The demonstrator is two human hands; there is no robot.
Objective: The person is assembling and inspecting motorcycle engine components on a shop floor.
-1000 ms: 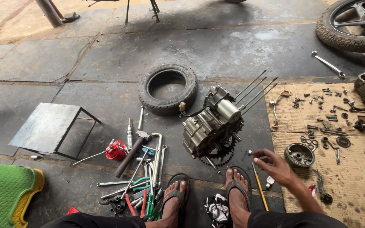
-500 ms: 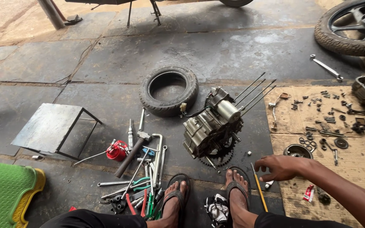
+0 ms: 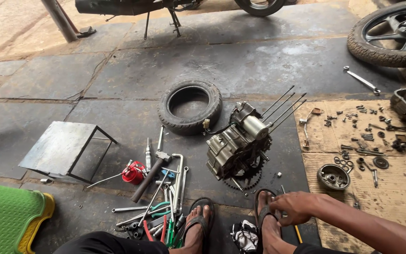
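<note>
R hand point(image 3: 297, 207) sits curled at my 1 o'clock, low over my right foot point(image 3: 265, 217) in its sandal, knuckles up, fingers bent down. A yellow-handled tool point(image 3: 298, 234) lies along the floor right under the hand: the thin shaft shows at 12 of the hand, the yellow end at 6. Can't tell if I'm gripping it, just touching it, or holding nothing, since the palm side is hidden. L hand isn't in shot.

Step, as I read it: hand is down at the tool, beside the engine block point(image 3: 238, 146), which stands at 12 o'clock from my feet with its sprocket facing me and long studs pointing to 2. If it's a pick-up, it needs the fingers closed round the shaft and a lift clear of the sandal strap and the rag point(image 3: 246, 235) at 9 of the hand.

Other bits: round hub part point(image 3: 333, 176) at 2 of the hand on cardboard point(image 3: 400, 207), and the spanner pile point(image 3: 165, 207) at 10 of my left foot.

Hard to see: fingertips, mid part of the tool, and the small bolts on the cardboard are too tiny to sort. My forearm is cut off by the frame edge, as are my knees.
</note>
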